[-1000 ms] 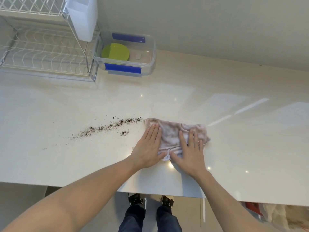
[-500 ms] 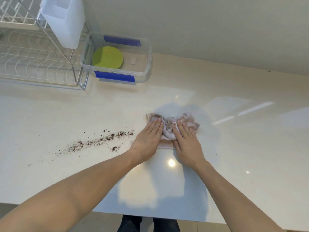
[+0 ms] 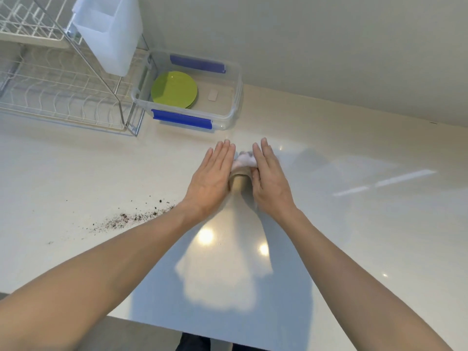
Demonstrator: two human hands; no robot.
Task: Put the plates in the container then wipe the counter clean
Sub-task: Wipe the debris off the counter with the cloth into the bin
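A bunched pinkish-white cloth [image 3: 243, 160] lies on the pale counter [image 3: 354, 224], squeezed between my two hands. My left hand [image 3: 211, 178] presses its left side with straight fingers. On its right side my right hand [image 3: 269, 177] presses likewise, fingers straight. Most of the cloth is hidden between the palms. Green plates [image 3: 174, 89] lie stacked in a clear container [image 3: 225, 120] with blue clips, just beyond my fingertips. A trail of dark crumbs [image 3: 126, 219] lies on the counter left of my left forearm.
A white wire dish rack [image 3: 58, 97] stands at the back left, with a white plastic caddy [image 3: 109, 31] hanging on it. A small pale tab [image 3: 212, 95] lies inside the container. The wall runs behind the counter. The counter's near edge crosses the bottom of the view.
Both hands have slid the cloth away from me toward the container and drawn closer together, bunching it from a spread rag into a narrow wad. The crumbs now lie behind my left hand.
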